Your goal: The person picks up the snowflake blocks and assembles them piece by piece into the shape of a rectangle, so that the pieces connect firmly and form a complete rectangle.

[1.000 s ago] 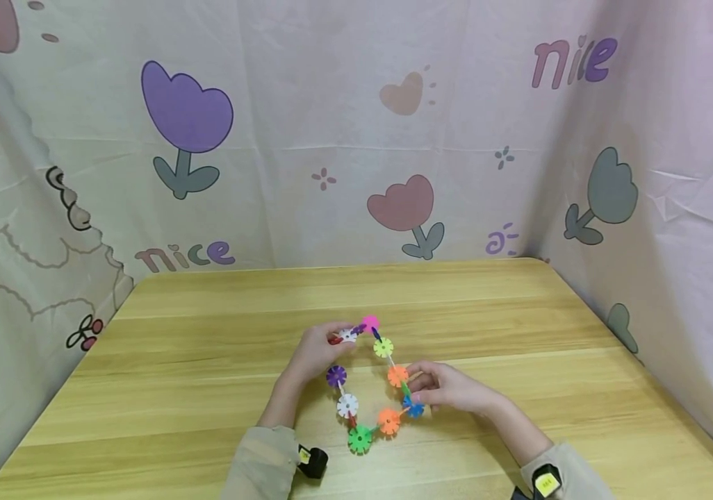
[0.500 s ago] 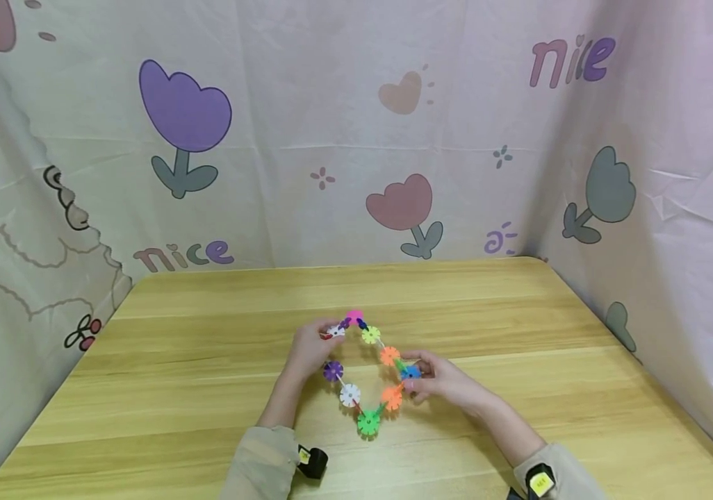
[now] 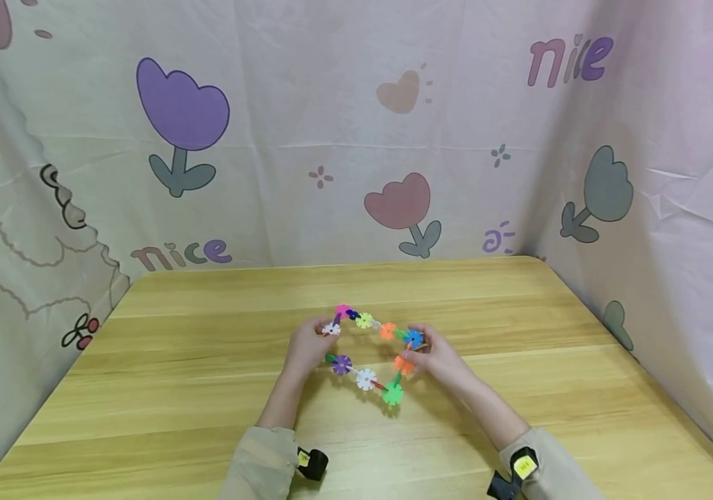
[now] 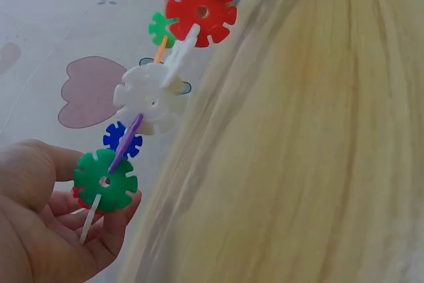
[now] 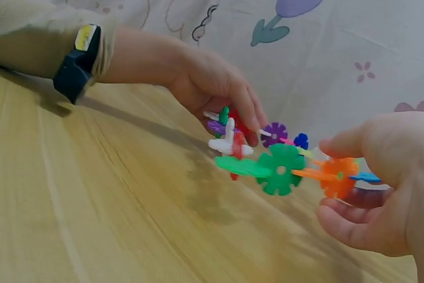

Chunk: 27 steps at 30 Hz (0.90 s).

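A ring of linked plastic snowflake discs, in many colours, is held between both hands above the table. My left hand [image 3: 306,348] pinches its left side by a white disc [image 3: 331,329]. In the left wrist view a green disc [image 4: 105,180] sits at the fingers of that hand. On the other side my right hand [image 3: 447,357] grips the ring near a blue disc [image 3: 413,339] and an orange disc [image 5: 338,177]. The bright green disc [image 3: 392,394] hangs at the near side, with a white disc [image 3: 365,379] and a purple disc [image 3: 341,364] to its left.
The wood-grain table [image 3: 206,389] extends around both hands. A printed cloth [image 3: 294,104] with flowers and lettering stands behind it and at the sides. Black wrist cameras are strapped over the left sleeve [image 3: 263,458] and the right sleeve [image 3: 550,465].
My right hand has moved away from me, carrying the ring's right side with it. The ring has turned, its bright green disc shifting right and farther off. The left hand has moved slightly left.
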{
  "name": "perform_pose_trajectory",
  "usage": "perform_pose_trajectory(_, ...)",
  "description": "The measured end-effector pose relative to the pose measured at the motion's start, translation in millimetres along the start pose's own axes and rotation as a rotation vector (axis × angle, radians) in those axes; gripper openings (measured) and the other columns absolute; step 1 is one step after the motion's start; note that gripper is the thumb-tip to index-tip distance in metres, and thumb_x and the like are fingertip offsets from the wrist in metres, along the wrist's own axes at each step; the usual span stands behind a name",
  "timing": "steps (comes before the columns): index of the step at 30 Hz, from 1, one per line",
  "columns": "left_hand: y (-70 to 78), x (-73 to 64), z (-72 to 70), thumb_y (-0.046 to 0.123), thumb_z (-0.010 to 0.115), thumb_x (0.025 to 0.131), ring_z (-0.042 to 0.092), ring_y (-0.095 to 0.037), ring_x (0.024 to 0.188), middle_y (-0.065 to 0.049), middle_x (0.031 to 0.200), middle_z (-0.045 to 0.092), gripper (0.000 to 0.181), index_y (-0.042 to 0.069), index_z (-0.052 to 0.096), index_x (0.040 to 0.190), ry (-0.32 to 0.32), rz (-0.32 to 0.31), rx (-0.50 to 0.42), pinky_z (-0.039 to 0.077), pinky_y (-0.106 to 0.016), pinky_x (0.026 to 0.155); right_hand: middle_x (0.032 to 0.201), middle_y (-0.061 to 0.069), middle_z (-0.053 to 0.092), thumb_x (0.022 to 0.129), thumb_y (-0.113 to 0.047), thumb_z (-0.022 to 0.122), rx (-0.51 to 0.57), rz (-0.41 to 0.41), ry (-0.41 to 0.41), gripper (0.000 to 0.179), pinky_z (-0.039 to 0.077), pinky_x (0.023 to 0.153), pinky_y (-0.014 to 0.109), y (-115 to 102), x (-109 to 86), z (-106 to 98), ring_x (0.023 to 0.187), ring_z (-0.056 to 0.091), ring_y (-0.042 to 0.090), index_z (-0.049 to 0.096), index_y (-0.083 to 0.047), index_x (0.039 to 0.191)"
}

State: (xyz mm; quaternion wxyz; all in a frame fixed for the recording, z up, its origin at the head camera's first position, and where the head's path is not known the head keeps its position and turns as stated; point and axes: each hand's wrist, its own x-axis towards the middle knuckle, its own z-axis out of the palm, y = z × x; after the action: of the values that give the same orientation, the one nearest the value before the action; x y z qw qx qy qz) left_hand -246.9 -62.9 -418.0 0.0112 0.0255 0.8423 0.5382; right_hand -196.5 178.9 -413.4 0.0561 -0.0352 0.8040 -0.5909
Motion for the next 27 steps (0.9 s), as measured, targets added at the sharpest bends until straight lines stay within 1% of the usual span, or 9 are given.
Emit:
perform_pose_trajectory(2, 1.4, -0.8, -0.8, 0.003, 0.065, 0.078, 0.055, -0.019, 0.073, -0.016, 0.1, 0.059, 0.044, -0.003, 0.056, 0.121, -0.013, -0.012, -0.011, 0.048, -0.026, 0.059, 0.104, 0.015, 0.052, 0.085, -0.008, 0.066, -0.045, -0.008, 0.052, 0.064, 0.049, 0.069, 0.032, 0, 4.8, 0, 0.088, 0.054, 0.023, 0.032, 0.005, 0.137)
perform_pose_trajectory(4, 2.5, -1.5, -1.6, 0.001, 0.065, 0.076, 0.055, -0.019, 0.075, -0.015, 0.1, 0.058, 0.047, -0.002, 0.056, 0.122, -0.021, -0.025, -0.022, 0.048, -0.025, 0.059, 0.104, 0.015, 0.053, 0.085, -0.008, 0.067, -0.065, -0.007, 0.088, 0.063, 0.046, 0.068, 0.03, 0, 9.8, -1, 0.089, 0.054, 0.023, 0.033, 0.004, 0.137)
perform_pose_trajectory(5, 3.0, -2.3, -2.0, 0.001, 0.065, 0.075, 0.055, -0.02, 0.076, -0.015, 0.099, 0.058, 0.048, -0.003, 0.056, 0.122, -0.024, -0.026, -0.028, 0.048, -0.026, 0.06, 0.104, 0.015, 0.054, 0.085, -0.007, 0.066, -0.063, -0.006, 0.096, 0.063, 0.047, 0.068, 0.031, -3, 10.4, -1, 0.088, 0.054, 0.023, 0.033, 0.004, 0.137)
perform_pose_trajectory(9, 1.7, -5.1, -3.5, 0.001, 0.065, 0.076, 0.054, -0.022, 0.081, -0.016, 0.099, 0.058, 0.047, -0.005, 0.055, 0.122, -0.039, -0.021, -0.057, 0.049, -0.027, 0.063, 0.1, 0.015, 0.057, 0.084, -0.005, 0.066, -0.035, -0.007, 0.116, 0.062, 0.049, 0.068, 0.029, -1, 20.0, -4, 0.084, 0.057, 0.02, 0.034, 0.005, 0.136)
perform_pose_trajectory(12, 0.3, -7.9, -5.4, 0.003, 0.066, 0.078, 0.054, -0.023, 0.082, -0.016, 0.1, 0.058, 0.048, -0.005, 0.053, 0.123, -0.057, -0.022, -0.075, 0.049, -0.028, 0.064, 0.098, 0.015, 0.059, 0.083, -0.005, 0.067, -0.037, -0.023, 0.122, 0.061, 0.051, 0.067, 0.028, 5, 27.9, -6, 0.083, 0.058, 0.02, 0.035, 0.005, 0.135)
perform_pose_trajectory(15, -0.8, -10.8, -7.5, 0.006, 0.066, 0.078, 0.054, -0.024, 0.085, -0.016, 0.101, 0.058, 0.049, -0.003, 0.053, 0.125, -0.07, -0.029, -0.072, 0.049, -0.028, 0.065, 0.1, 0.016, 0.059, 0.084, -0.006, 0.067, -0.071, -0.041, 0.111, 0.061, 0.052, 0.07, 0.031, 7, 33.1, -7, 0.087, 0.059, 0.023, 0.036, 0.006, 0.136)
perform_pose_trajectory(19, -3.6, -13.3, -10.5, 0.007, 0.068, 0.078, 0.054, -0.026, 0.089, -0.017, 0.104, 0.057, 0.05, -0.003, 0.053, 0.125, -0.077, -0.037, -0.057, 0.049, -0.029, 0.067, 0.106, 0.017, 0.059, 0.086, -0.011, 0.066, -0.166, -0.05, 0.086, 0.061, 0.051, 0.077, 0.035, 8, 41.2, -8, 0.096, 0.058, 0.028, 0.037, 0.003, 0.137)
perform_pose_trajectory(23, -7.9, -14.0, -13.7, 0.009, 0.069, 0.079, 0.055, -0.025, 0.085, -0.018, 0.102, 0.058, 0.05, -0.005, 0.052, 0.124, -0.088, -0.039, -0.044, 0.05, -0.03, 0.066, 0.109, 0.015, 0.059, 0.087, -0.016, 0.065, -0.251, -0.052, 0.065, 0.06, 0.049, 0.082, 0.039, 7, 49.5, -8, 0.1, 0.056, 0.03, 0.038, 0.001, 0.138)
perform_pose_trajectory(27, -11.4, -14.2, -15.8, 0.009, 0.069, 0.079, 0.057, -0.023, 0.08, -0.018, 0.099, 0.06, 0.048, -0.009, 0.052, 0.12, -0.101, -0.052, -0.037, 0.05, -0.029, 0.063, 0.106, 0.014, 0.06, 0.086, -0.017, 0.067, -0.247, -0.033, 0.057, 0.062, 0.048, 0.081, 0.039, 5, 56.2, -7, 0.097, 0.057, 0.028, 0.038, 0.002, 0.138)
